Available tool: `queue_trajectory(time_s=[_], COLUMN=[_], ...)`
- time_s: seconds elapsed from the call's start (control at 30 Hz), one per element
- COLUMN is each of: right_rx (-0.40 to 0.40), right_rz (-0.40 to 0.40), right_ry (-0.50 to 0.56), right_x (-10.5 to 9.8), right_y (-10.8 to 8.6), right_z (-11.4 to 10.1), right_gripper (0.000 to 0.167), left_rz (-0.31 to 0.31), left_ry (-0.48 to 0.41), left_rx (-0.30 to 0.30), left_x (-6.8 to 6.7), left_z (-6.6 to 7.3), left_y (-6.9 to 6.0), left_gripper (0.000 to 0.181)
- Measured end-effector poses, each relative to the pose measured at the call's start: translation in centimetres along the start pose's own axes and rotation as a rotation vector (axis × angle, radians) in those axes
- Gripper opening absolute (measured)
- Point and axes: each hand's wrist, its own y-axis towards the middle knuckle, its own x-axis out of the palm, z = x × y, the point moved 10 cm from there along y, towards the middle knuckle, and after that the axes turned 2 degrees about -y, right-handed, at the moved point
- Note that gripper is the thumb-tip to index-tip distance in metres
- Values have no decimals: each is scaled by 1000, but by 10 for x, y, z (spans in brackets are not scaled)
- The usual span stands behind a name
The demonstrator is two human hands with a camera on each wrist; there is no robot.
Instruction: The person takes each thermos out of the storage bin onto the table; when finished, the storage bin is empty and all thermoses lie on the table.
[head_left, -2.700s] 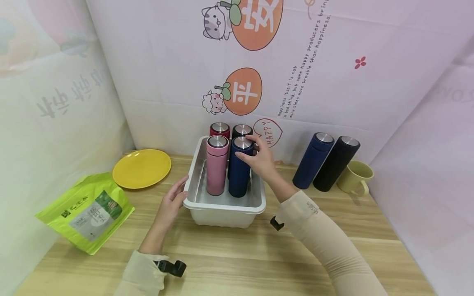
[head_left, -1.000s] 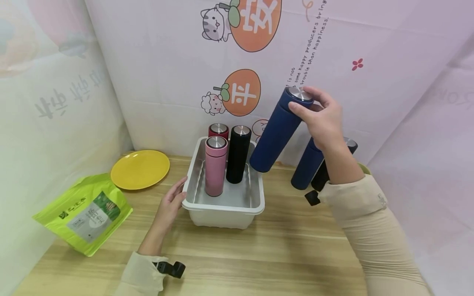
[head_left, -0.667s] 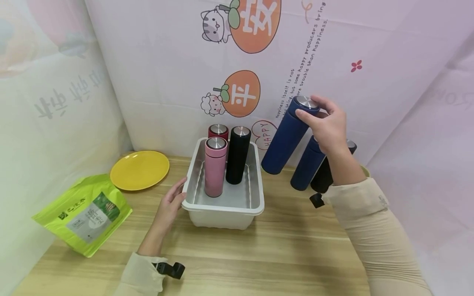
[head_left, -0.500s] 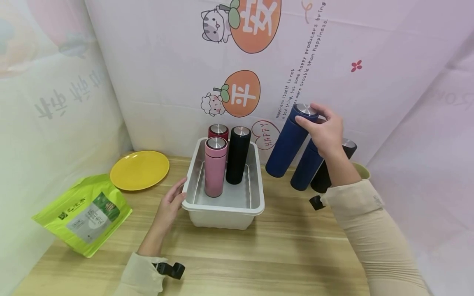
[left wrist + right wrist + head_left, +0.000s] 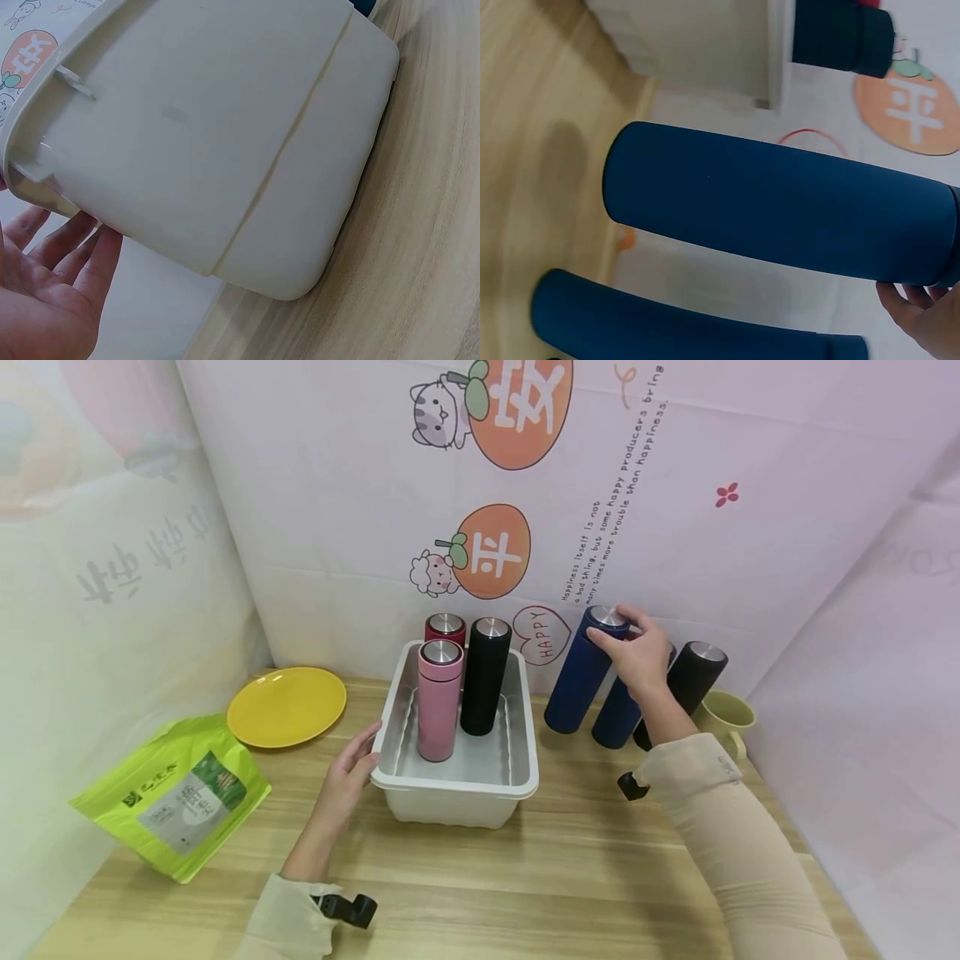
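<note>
And the navy flask (image 5: 581, 677) is out! Under three seconds ago it stands in the front right part of the bin; now it slants low over the tabletop (image 5: 480, 893), by the back edge, to the right of the bin. It is lower than half a second ago, too, and in the right wrist view its base looks just above the wood, a shadow below. The right hand (image 5: 633, 653) comes down with it, thumb and fingers gripping it around the cap. Smaller news: the black flask (image 5: 483, 685) in the bin now shows top to base. The left hand (image 5: 348, 772) keeps its place, fingers loosely extended and touching the bin's left side just under the rim.

To the containers, biggest first. The white bin (image 5: 453, 810) sits toward the middle of the back edge with three flasks upright inside: black on the right, pink (image 5: 438, 714) at the front left, and red (image 5: 446, 625) behind pink, mostly hidden. Over by the left edge, a green pouch (image 5: 187, 802). Toward the back right corner, a second blue flask (image 5: 617, 714), partly behind the right hand, a second black one (image 5: 697, 675), and, smallest, a yellow-green mug (image 5: 712, 727).
</note>
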Motion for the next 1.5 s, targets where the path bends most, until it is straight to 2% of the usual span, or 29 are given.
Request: queue_trajectory(time_s=[0.17,0.37,0.5,1.13,1.5], right_rx=[-1,-11,-18,41,24], right_rz=[-8,18,22,49,31], right_ry=[-47,-63,-62,-83,-66], right_x=[15,25,28,28,33], right_y=[1,0,0,3,3], right_z=[19,38,40,51,51], right_gripper=[73,70,69,69,70], left_rz=[-5,-16,-18,-17,-1], left_ry=[-11,-23,-16,-18,16], left_rx=[-1,4,5,10,-24], left_x=[0,0,1,0,0], left_z=[-3,-5,-5,-4,-4], left_y=[0,0,0,0,0], left_gripper=[48,49,49,48,48])
